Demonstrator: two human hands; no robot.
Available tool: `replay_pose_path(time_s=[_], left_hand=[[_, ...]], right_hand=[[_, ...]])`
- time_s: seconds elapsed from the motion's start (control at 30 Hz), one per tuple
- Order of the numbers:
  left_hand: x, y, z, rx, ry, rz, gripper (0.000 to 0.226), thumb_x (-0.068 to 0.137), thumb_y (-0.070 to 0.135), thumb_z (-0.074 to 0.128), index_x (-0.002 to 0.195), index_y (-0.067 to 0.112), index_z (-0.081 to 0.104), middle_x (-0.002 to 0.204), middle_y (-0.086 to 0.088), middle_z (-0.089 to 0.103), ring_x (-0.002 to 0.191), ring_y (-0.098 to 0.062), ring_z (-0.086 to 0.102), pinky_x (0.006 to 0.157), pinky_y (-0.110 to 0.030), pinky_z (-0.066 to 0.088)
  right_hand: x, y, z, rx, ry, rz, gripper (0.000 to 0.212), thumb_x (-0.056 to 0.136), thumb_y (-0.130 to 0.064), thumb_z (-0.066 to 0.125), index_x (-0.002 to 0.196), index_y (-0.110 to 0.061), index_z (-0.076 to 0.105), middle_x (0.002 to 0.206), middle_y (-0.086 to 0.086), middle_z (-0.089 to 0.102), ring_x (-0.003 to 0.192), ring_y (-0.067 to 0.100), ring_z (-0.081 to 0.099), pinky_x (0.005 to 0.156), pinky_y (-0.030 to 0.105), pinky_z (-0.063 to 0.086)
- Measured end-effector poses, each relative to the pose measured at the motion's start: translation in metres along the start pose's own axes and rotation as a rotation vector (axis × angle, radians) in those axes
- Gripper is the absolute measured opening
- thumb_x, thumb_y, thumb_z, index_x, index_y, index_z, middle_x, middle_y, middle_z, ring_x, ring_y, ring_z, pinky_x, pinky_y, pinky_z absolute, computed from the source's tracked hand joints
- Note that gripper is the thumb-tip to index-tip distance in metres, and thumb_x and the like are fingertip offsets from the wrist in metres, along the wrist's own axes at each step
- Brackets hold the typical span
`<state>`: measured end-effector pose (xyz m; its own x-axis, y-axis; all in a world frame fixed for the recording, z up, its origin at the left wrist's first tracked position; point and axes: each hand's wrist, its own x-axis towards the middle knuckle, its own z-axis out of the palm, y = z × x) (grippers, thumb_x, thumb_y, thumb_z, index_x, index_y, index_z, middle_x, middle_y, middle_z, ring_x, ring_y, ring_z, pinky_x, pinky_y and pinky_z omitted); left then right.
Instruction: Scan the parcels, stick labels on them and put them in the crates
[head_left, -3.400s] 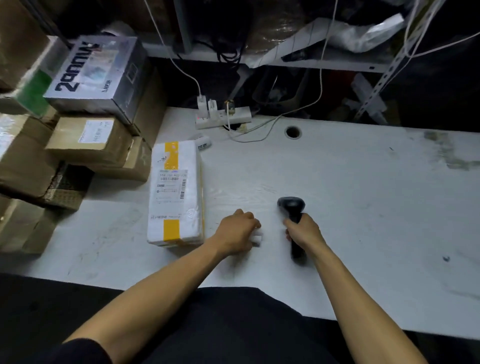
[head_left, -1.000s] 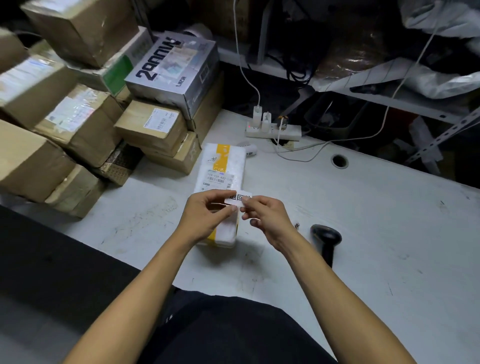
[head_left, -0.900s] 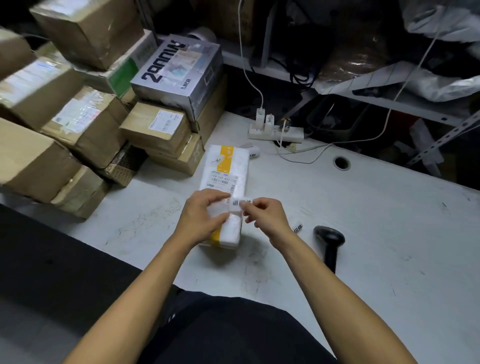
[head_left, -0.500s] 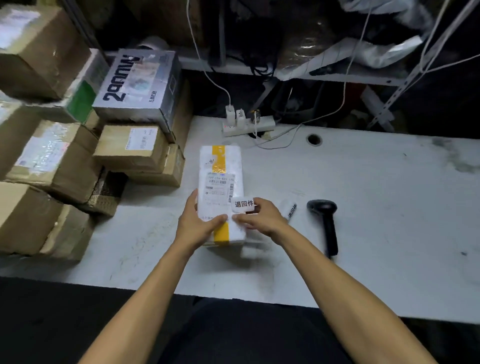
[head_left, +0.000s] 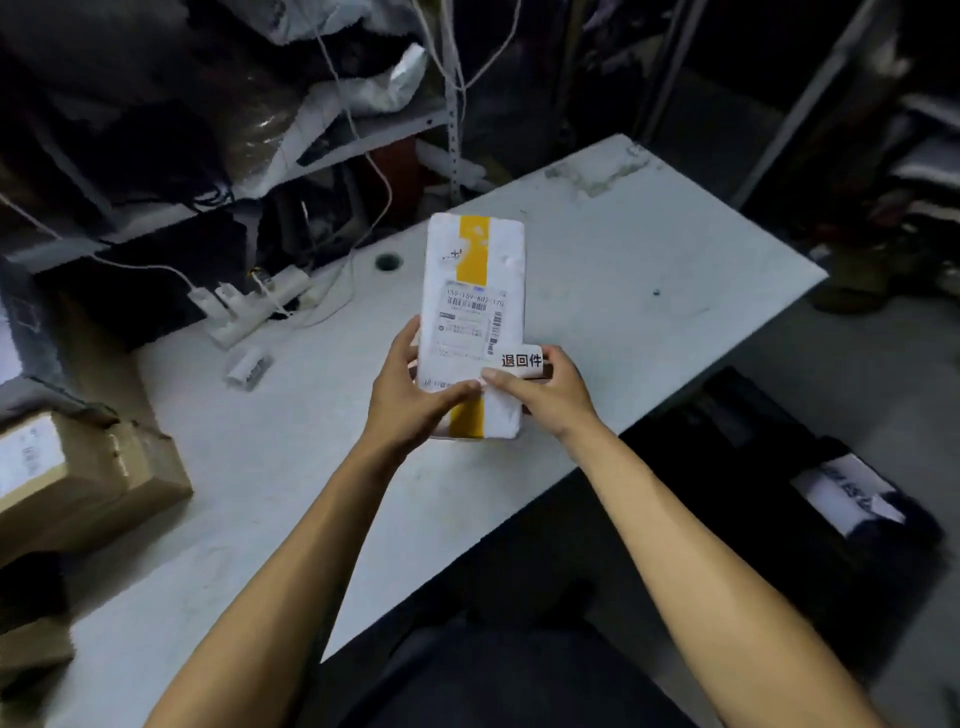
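Head view first — what have the hands got?

— Both are on the white parcel (head_left: 474, 312) with the yellow stripe. The left hand (head_left: 410, 395) wraps its lower left edge, thumb laid across the face; the right hand (head_left: 545, 395) grips the lower right edge, thumb pressing beside the small label (head_left: 521, 360), which sits at the parcel's right edge, partly overhanging it. The parcel looks lifted above the table (head_left: 649, 249).

— How should the step go from here?

— My guess is the label needs smoothing flat, the overhang folded round the side, so nothing catches. Then carry it two-handed to the dark crate (head_left: 810, 499) on the floor to the right, which appears to hold one item already.

— What surrounds it?

— A power strip (head_left: 254, 306) and a small label roll (head_left: 249, 366) lie further back, a cardboard box (head_left: 78, 478) at the left.

— And against half a second ago?

— Then the parcel lay flat on the table, with the scanner beside it. Now it is raised, the view has swung right, the scanner is out of sight and the crate has appeared.
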<state>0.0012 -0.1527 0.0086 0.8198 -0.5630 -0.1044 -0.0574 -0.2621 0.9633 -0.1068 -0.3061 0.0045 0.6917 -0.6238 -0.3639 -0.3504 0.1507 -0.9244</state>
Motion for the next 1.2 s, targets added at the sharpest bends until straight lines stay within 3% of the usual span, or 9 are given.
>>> replay_pose_path(time_s=[0.1,0.23,0.37,0.5,0.6,0.7,0.87,1.07,1.2], left_hand=[[0.003,0.018,0.072,0.018,-0.169,0.048,0.094,0.071,0.026,0.092,0.148,0.032,0.038,0.128,0.014,0.059,0.115,-0.002,0.059,0.078,-0.016,0.056],[-0.010,0.032,0.177,0.022,-0.352,0.050,0.094,0.069,0.023,0.092,0.147,0.030,0.039,0.127,0.008,0.061,0.111,-0.003,0.060,0.082,-0.020,0.055],[-0.035,0.042,0.290,0.018,-0.518,0.015,0.089,0.061,0.024,0.094,0.137,0.027,0.049,0.123,0.006,0.065,0.110,-0.010,0.065,0.084,-0.020,0.056],[-0.060,0.044,0.380,0.007,-0.693,-0.029,0.096,0.048,0.035,0.092,0.134,0.023,0.051,0.116,0.013,0.068,0.102,0.004,0.065,0.074,-0.009,0.051],[-0.071,0.040,0.428,0.038,-0.801,-0.087,0.096,0.051,0.030,0.087,0.138,0.019,0.049,0.115,0.009,0.067,0.103,0.001,0.065,0.072,-0.007,0.049],[-0.072,0.033,0.461,0.081,-0.879,-0.144,0.095,0.052,0.035,0.084,0.139,0.018,0.049,0.119,0.000,0.067,0.109,-0.012,0.064,0.080,-0.017,0.052],[-0.048,0.014,0.513,0.190,-0.957,-0.283,0.082,0.061,0.027,0.080,0.137,0.015,0.050,0.123,-0.006,0.065,0.112,-0.020,0.064,0.088,-0.030,0.056],[0.014,-0.016,0.585,0.290,-0.987,-0.419,0.078,0.064,0.026,0.081,0.136,0.014,0.053,0.125,-0.004,0.067,0.112,-0.022,0.066,0.097,-0.041,0.055],[0.062,-0.055,0.640,0.322,-1.007,-0.462,0.065,0.072,0.016,0.081,0.133,0.010,0.058,0.122,-0.004,0.070,0.112,-0.022,0.067,0.093,-0.035,0.057]], right_hand=[[-0.018,0.015,-0.072,0.100,0.144,0.023,0.059,0.069,-0.031,0.092,0.116,-0.023,0.059,0.114,-0.005,0.071,0.104,0.013,0.069,0.091,0.039,0.059],[-0.050,0.050,-0.170,0.186,0.328,0.057,0.055,0.074,-0.024,0.089,0.118,-0.023,0.057,0.112,-0.008,0.069,0.101,0.006,0.065,0.079,0.021,0.052],[-0.081,0.098,-0.265,0.239,0.478,0.137,0.057,0.074,-0.028,0.089,0.120,-0.025,0.055,0.111,-0.010,0.069,0.101,0.007,0.065,0.082,0.025,0.052],[-0.106,0.141,-0.341,0.287,0.604,0.195,0.058,0.073,-0.025,0.090,0.120,-0.021,0.056,0.109,-0.009,0.069,0.101,0.008,0.066,0.076,0.022,0.050],[-0.118,0.171,-0.379,0.341,0.654,0.245,0.056,0.074,-0.018,0.089,0.120,-0.017,0.056,0.110,-0.003,0.071,0.097,0.009,0.067,0.076,0.024,0.054],[-0.119,0.198,-0.400,0.413,0.683,0.324,0.057,0.074,-0.016,0.088,0.121,-0.014,0.055,0.112,0.001,0.072,0.101,0.017,0.070,0.088,0.039,0.059],[-0.098,0.236,-0.426,0.478,0.643,0.458,0.086,0.046,-0.051,0.088,0.122,-0.021,0.061,0.110,-0.006,0.076,0.102,0.016,0.072,0.091,0.046,0.060],[-0.032,0.275,-0.469,0.553,0.646,0.575,0.081,0.049,-0.048,0.088,0.120,-0.018,0.064,0.108,-0.005,0.077,0.102,0.017,0.073,0.094,0.049,0.058],[0.028,0.303,-0.502,0.543,0.664,0.637,0.066,0.058,-0.036,0.090,0.116,-0.017,0.066,0.107,-0.003,0.077,0.100,0.017,0.073,0.092,0.047,0.059]])
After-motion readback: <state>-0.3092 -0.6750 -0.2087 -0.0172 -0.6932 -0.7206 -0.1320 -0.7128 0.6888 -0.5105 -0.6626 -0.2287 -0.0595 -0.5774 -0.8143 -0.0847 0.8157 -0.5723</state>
